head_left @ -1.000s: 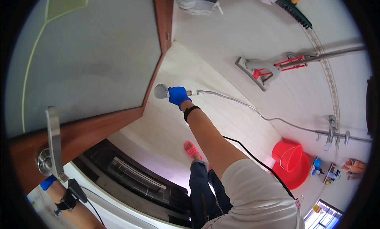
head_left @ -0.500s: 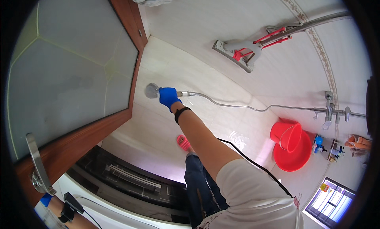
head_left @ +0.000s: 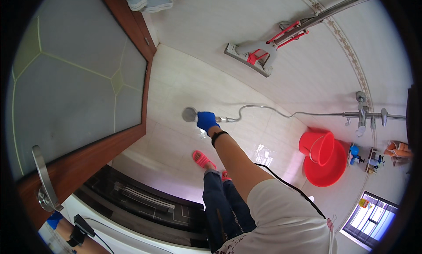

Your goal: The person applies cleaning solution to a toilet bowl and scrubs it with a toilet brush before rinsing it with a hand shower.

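My right hand (head_left: 207,121), in a blue glove, is closed around the handle of a hand shower (head_left: 190,114). The round shower head points left toward the door, and its silver hose (head_left: 263,107) trails from below my grip to a wall mixer tap (head_left: 361,115). At the lower left, my left hand (head_left: 54,219), also blue-gloved, is by the edge of the wooden door (head_left: 101,149) just below its metal lever handle (head_left: 44,175). The fingers of that hand are mostly hidden. A frosted glass panel (head_left: 79,87) fills the door.
A red bucket (head_left: 317,144) stands in a red basin (head_left: 323,177) at the right. A sponge mop (head_left: 259,56) leans on the tiled wall. Dark cabinet drawers (head_left: 145,201) lie near me. My pink slippers (head_left: 202,158) are on the pale, wet-looking floor (head_left: 184,82).
My right hand has moved right and slightly nearer with the hand shower, and the hose bends more. The view has shifted. My left hand stays by the door edge.
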Available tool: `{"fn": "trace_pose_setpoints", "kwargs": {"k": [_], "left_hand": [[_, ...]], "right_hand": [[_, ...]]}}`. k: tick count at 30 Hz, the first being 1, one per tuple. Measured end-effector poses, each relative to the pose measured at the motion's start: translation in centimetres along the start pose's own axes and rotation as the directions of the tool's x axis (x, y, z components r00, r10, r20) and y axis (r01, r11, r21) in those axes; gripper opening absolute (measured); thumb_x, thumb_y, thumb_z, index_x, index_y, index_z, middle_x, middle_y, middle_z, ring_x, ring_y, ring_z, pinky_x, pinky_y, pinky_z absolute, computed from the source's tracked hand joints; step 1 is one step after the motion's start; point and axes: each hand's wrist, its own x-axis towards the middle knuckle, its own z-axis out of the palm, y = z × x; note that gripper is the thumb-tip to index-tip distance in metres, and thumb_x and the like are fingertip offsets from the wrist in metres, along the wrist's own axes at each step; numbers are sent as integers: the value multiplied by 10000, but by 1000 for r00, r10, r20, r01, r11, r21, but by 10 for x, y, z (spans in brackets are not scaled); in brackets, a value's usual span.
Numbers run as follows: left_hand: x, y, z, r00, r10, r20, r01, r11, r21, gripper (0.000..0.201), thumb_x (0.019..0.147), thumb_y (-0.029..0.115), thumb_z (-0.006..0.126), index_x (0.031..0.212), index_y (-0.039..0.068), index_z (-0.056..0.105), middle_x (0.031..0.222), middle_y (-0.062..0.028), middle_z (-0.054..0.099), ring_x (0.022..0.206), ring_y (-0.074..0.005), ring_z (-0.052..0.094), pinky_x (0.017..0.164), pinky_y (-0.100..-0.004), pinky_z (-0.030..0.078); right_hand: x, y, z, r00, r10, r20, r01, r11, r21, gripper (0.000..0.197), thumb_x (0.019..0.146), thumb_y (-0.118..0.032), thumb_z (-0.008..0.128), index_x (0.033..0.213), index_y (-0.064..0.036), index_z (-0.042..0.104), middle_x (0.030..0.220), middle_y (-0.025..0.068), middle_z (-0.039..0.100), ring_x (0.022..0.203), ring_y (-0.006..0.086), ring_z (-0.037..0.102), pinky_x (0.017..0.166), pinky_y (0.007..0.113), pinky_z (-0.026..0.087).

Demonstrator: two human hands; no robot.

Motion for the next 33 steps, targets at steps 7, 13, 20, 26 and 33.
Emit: {"fn": "trace_pose_setpoints", "kwargs": {"k": [7,13,20,26,33], "left_hand": [[-11,12,-1,999,39,-7,-39,999,5,295,805,208,442,1026,14,450,940,-111,512,838,-228,485,761,-351,384],[-19,18,0,997,72,6,-72,997,19,294,805,205,441,1026,11,449,938,-113,513,836,-229,486,757,-350,385],[-30,28,-12,993,117,11,-117,993,12,294,806,202,439,1027,8,448,935,-115,514,834,-229,488,753,-350,386],[-59,38,-4,993,122,1,-121,992,-28,294,806,199,437,1027,5,448,933,-116,515,832,-230,489,749,-349,386],[-117,45,8,993,95,-63,-100,992,-82,293,806,195,436,1027,2,447,930,-118,516,829,-230,491,744,-349,387]], "right_hand": [[-91,57,40,979,38,198,-21,996,-88,139,641,-130,500,761,-107,566,677,91,591,643,252,584,558,345,452],[-74,7,46,993,-114,-18,115,980,164,125,640,-136,490,749,-111,543,652,98,575,614,271,573,536,372,438],[-30,-83,-9,950,-298,-94,312,925,216,129,631,-109,500,748,-75,541,651,106,576,619,269,574,540,372,436],[-12,-112,-54,858,-455,-237,500,845,189,107,640,-119,533,739,-80,547,637,107,572,622,264,577,536,368,426],[-20,-61,-52,948,-296,-119,314,933,174,172,610,-110,524,775,-73,548,648,113,574,612,272,573,536,372,436]]}}
